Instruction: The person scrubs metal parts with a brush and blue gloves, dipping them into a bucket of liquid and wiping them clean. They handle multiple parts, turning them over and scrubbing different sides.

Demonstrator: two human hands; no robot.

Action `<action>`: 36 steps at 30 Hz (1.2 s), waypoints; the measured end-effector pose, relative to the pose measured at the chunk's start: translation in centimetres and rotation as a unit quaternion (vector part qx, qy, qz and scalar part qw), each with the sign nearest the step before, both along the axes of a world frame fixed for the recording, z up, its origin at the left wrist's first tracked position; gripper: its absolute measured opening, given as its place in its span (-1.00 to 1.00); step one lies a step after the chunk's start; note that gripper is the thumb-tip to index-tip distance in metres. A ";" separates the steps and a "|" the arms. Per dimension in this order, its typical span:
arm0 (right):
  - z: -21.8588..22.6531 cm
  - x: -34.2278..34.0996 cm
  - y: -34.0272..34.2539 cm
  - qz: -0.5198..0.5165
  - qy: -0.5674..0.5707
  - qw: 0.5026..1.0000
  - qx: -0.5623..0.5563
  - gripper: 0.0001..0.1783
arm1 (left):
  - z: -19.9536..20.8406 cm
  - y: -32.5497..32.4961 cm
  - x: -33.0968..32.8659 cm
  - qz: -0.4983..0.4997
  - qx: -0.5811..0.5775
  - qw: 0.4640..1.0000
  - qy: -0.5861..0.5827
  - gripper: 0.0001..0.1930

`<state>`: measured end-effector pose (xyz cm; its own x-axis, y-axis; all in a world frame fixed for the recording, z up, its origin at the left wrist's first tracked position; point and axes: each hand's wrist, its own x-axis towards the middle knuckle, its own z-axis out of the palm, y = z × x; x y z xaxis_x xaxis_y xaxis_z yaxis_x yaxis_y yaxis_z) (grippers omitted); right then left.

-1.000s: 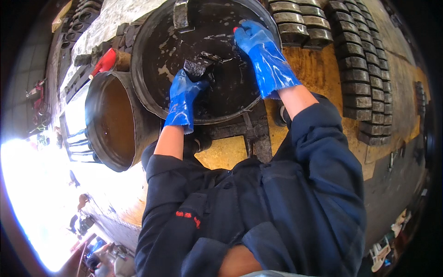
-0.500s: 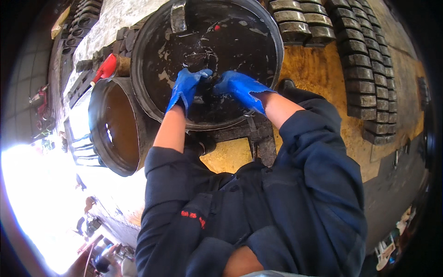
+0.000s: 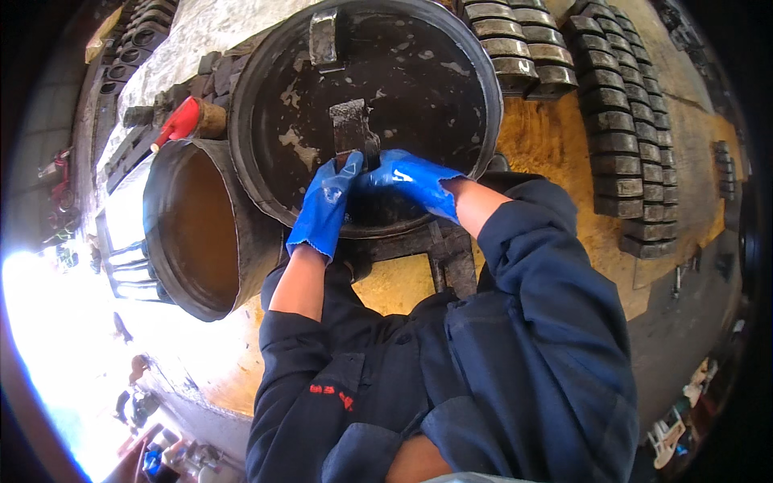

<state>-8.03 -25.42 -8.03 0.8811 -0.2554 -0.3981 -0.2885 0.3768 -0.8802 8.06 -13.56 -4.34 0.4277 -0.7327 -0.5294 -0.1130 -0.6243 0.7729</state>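
Note:
Both my hands wear wet blue rubber gloves and are over the near part of a large round metal tub (image 3: 240, 113) of dark liquid. Between them is a dark, wet metal block (image 3: 349, 121) with a slightly curved top. My left hand (image 3: 326, 197) grips its near left end, thumb on top. My right hand (image 3: 403, 179) closes round its right side, with most of its fingers hidden. A similar metal piece (image 3: 324, 40) rests at the far inner edge of the tub.
At left a second drum (image 3: 193, 229) lies tilted, holding brownish liquid, with a red tool (image 3: 177, 122) by its rim. Stacked metal blocks (image 3: 616, 129) stand in rows on the right, more (image 3: 515, 48) beside the tub. Dark metal pieces (image 3: 213, 76) lie left of the tub.
My hands have come closer together and slightly nearer me. The metal block, hidden under the liquid before, now shows above it in their grip. The liquid's surface looks calmer.

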 end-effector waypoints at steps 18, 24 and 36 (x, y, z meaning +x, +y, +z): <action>1.5 6.3 -1.3 -0.030 0.075 0.991 -0.102 -0.42 | -1.5 2.1 2.7 0.113 -0.199 0.973 0.043 -0.52; 8.4 4.7 0.8 -0.003 0.128 0.948 -0.291 -0.43 | -1.7 3.4 1.3 0.072 -0.358 0.931 -0.026 -0.53; 20.5 4.5 11.2 -0.012 0.159 0.862 -0.481 -0.44 | -0.8 3.8 -0.9 0.123 -0.368 0.849 0.358 -0.63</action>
<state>-3.51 -14.26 12.47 0.7561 -0.6193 -0.2118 -0.5753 -0.4745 -0.6662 7.13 -9.77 -5.18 0.3760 -0.9135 -0.1555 0.6150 0.1205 0.7793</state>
